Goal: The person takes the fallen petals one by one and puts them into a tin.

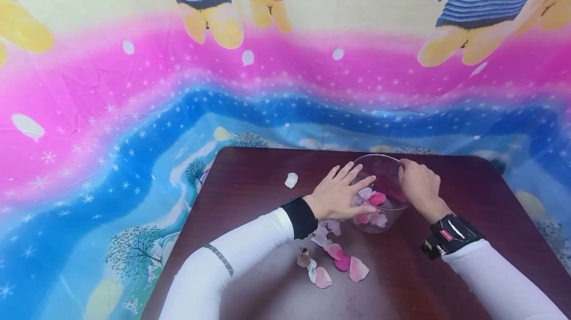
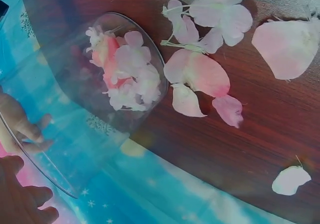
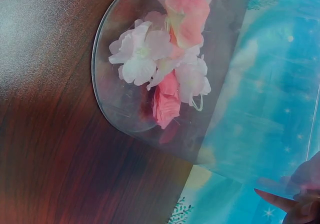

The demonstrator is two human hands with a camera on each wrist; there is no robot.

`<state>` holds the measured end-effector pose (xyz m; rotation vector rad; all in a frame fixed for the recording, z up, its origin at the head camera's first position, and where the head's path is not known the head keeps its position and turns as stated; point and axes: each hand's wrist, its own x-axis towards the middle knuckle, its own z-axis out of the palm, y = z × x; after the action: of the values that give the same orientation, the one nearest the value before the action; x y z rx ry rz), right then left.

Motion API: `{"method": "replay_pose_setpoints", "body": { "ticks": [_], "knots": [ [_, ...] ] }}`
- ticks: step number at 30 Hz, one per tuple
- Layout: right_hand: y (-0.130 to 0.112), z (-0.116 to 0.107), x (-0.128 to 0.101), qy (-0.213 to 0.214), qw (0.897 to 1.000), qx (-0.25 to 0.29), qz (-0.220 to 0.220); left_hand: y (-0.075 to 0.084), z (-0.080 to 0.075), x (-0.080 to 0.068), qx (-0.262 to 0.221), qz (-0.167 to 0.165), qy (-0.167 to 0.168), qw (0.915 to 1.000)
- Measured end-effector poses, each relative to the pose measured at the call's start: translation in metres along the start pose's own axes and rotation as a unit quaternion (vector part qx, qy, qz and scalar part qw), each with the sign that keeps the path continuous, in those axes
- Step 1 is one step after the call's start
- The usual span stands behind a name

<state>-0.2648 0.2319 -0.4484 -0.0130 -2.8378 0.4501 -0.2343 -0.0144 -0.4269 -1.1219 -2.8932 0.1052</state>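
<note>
A clear glass bowl (image 1: pixel 384 174) stands on the table with pink and white petals (image 1: pixel 376 198) inside. Its right rim is gripped by my right hand (image 1: pixel 421 188), fingers curled over the edge. On the other side, my left hand (image 1: pixel 335 193) spreads its fingers along the rim, nearly straight. The left wrist view catches only the left fingertips (image 2: pixel 25 194) beside the rim. Through the glass in the right wrist view, white blossoms (image 3: pixel 137 54) and a deep pink petal (image 3: pixel 166 104) show at the bottom. Part of the right hand (image 3: pixel 302 209) enters that view's lower corner.
Loose pink petals (image 1: pixel 358 269) trail across the dark wooden table (image 1: pixel 250 186) in front of the bowl, near a small brown dried piece (image 1: pixel 304 257). One white petal (image 1: pixel 291 180) lies farther left. A patterned cloth (image 1: pixel 285 77) hangs behind the table.
</note>
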Motion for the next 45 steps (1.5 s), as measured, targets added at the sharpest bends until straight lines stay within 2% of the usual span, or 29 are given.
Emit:
{"method": "replay_pose_setpoints", "body": {
  "ticks": [8, 17, 26, 34, 45],
  "knots": [
    [0.001, 0.000, -0.001, -0.001, 1.000, 0.004, -0.002, -0.014, 0.005, -0.004, -0.024, -0.012, 0.007, 0.9996],
    [0.001, 0.001, 0.000, 0.000, 1.000, 0.003, -0.004, -0.044, 0.010, -0.012, -0.045, -0.048, -0.004, 0.9978],
    [0.000, 0.001, 0.000, -0.011, 1.000, -0.002, 0.001, -0.076, 0.028, -0.023, -0.070, -0.093, 0.003, 0.9932],
    [0.002, 0.002, 0.001, -0.006, 1.000, -0.001, -0.003, -0.098, 0.049, -0.027, -0.086, -0.134, -0.018, 0.9870],
    [0.002, 0.002, 0.002, -0.005, 1.000, -0.001, -0.003, -0.119, 0.071, -0.035, -0.110, -0.166, -0.039, 0.9792]
  ]
}}
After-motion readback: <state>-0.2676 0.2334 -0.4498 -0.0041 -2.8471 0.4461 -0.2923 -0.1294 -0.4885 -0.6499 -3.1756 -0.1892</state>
